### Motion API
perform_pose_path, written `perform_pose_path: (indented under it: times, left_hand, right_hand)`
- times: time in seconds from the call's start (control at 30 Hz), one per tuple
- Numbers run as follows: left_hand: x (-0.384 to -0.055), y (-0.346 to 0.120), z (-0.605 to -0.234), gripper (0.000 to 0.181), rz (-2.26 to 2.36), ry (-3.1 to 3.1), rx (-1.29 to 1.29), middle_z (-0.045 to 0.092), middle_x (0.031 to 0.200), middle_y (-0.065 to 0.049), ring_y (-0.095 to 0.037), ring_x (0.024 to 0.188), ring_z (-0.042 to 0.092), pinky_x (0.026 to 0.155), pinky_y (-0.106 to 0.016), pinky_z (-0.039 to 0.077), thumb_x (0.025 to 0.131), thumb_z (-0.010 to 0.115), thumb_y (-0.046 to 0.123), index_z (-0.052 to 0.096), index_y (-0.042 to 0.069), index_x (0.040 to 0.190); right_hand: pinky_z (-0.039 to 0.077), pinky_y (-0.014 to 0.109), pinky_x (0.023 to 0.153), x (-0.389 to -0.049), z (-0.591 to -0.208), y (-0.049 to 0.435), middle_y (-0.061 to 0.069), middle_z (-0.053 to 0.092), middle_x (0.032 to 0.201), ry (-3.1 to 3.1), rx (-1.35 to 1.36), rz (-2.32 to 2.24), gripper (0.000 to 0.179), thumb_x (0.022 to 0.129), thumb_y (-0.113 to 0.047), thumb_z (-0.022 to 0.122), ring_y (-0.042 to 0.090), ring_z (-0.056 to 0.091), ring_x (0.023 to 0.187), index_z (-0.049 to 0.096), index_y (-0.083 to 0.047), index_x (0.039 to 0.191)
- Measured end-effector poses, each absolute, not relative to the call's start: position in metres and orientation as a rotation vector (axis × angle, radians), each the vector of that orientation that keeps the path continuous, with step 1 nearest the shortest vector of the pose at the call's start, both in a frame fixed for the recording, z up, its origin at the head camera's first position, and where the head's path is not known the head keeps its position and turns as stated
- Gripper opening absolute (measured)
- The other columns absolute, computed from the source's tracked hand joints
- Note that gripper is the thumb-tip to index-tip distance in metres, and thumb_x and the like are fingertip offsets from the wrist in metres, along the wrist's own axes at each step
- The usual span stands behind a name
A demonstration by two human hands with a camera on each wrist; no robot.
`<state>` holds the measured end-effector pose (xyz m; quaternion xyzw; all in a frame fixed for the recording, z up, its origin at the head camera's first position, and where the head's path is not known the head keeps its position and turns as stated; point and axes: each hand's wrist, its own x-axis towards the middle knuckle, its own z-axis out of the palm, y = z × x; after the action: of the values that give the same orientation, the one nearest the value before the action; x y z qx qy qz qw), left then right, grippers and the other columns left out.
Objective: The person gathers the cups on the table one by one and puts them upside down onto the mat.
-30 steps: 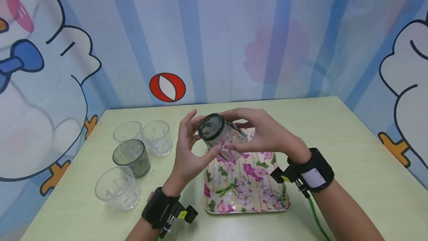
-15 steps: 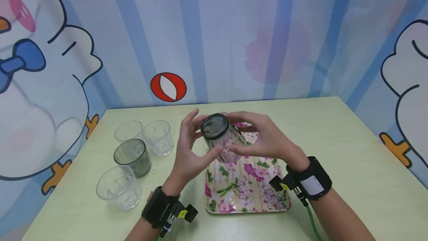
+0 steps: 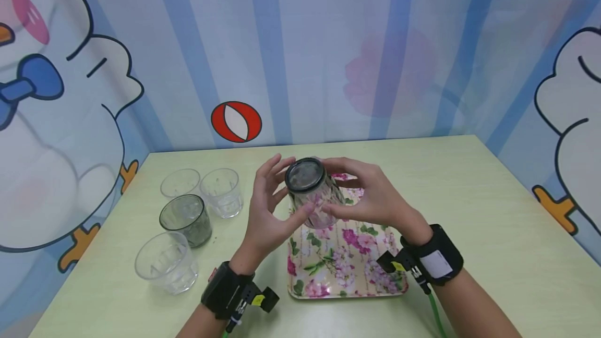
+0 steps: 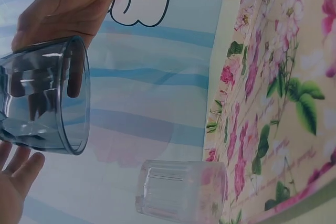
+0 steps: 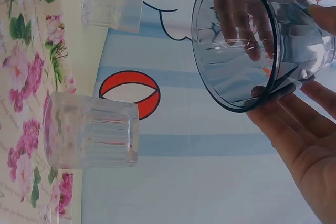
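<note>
Two hands: the left hand (image 3: 267, 218) and the right hand (image 3: 371, 192) both grip one smoke-gray glass tumbler (image 3: 305, 175), thumbs and curled fingers on either side.
Gray glass: held in the air above the far part of the floral tray (image 3: 347, 270), upside down and tilted, its base turned toward the head camera.
On the tray: a clear ribbed tumbler (image 5: 94, 132) standing mouth down, seen from both wrists.
Left of the tray: three clear tumblers (image 3: 166, 265) and a second gray tumbler (image 3: 186, 220), all upright on the pale table (image 3: 469, 202).
</note>
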<state>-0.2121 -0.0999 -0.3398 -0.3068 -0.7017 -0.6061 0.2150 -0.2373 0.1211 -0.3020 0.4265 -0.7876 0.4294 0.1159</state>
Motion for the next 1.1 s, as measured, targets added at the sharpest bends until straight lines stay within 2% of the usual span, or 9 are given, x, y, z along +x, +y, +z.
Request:
perform_pose_path:
  times: [0.17, 0.4, 0.87, 1.1]
  left_hand:
    - [-0.2112, -0.0986, -0.3414, 0.078, -1.731, -1.943, -0.854, 0.038, 0.147, -0.015, -0.017, 0.127, 0.051, 0.101, -0.036, 0.053, 0.08, 0.074, 0.015, 0.029, 0.006, 0.143]
    - [-0.2115, -0.0966, -0.3439, 0.076, -1.714, -1.975, -0.836, 0.043, 0.144, -0.012, -0.026, 0.128, 0.051, 0.098, -0.036, 0.055, 0.078, 0.075, 0.009, 0.031, 0.007, 0.141]
    - [-0.2121, -0.0961, -0.3454, 0.076, -1.669, -1.963, -0.811, 0.053, 0.133, -0.016, -0.009, 0.121, 0.055, 0.095, -0.025, 0.055, 0.074, 0.075, 0.002, 0.035, 0.005, 0.138]
    - [-0.2131, -0.097, -0.3463, 0.074, -1.643, -1.955, -0.814, 0.053, 0.132, -0.017, -0.011, 0.121, 0.055, 0.096, -0.025, 0.055, 0.074, 0.074, 0.005, 0.037, 0.004, 0.138]
  right_hand:
    - [0.057, 0.03, 0.092, -0.2375, -0.3039, 0.1215, 0.013, 0.06, 0.131, -2.289, 1.215, 1.312, 0.066, 0.075, -0.009, 0.078, 0.027, 0.062, 0.118, 0.051, -0.009, 0.135]
    - [0.057, 0.029, 0.092, -0.2369, -0.3053, 0.1213, 0.012, 0.061, 0.129, -2.278, 1.201, 1.345, 0.067, 0.075, -0.008, 0.079, 0.026, 0.062, 0.116, 0.05, -0.01, 0.136]
    - [0.058, 0.031, 0.092, -0.2349, -0.3025, 0.1208, 0.011, 0.059, 0.131, -2.34, 1.2, 1.361, 0.067, 0.077, -0.01, 0.077, 0.026, 0.061, 0.117, 0.047, -0.012, 0.137]
    - [0.056, 0.032, 0.095, -0.2341, -0.2997, 0.121, 0.008, 0.054, 0.136, -2.415, 1.218, 1.389, 0.067, 0.081, -0.013, 0.075, 0.025, 0.057, 0.124, 0.043, -0.015, 0.14]
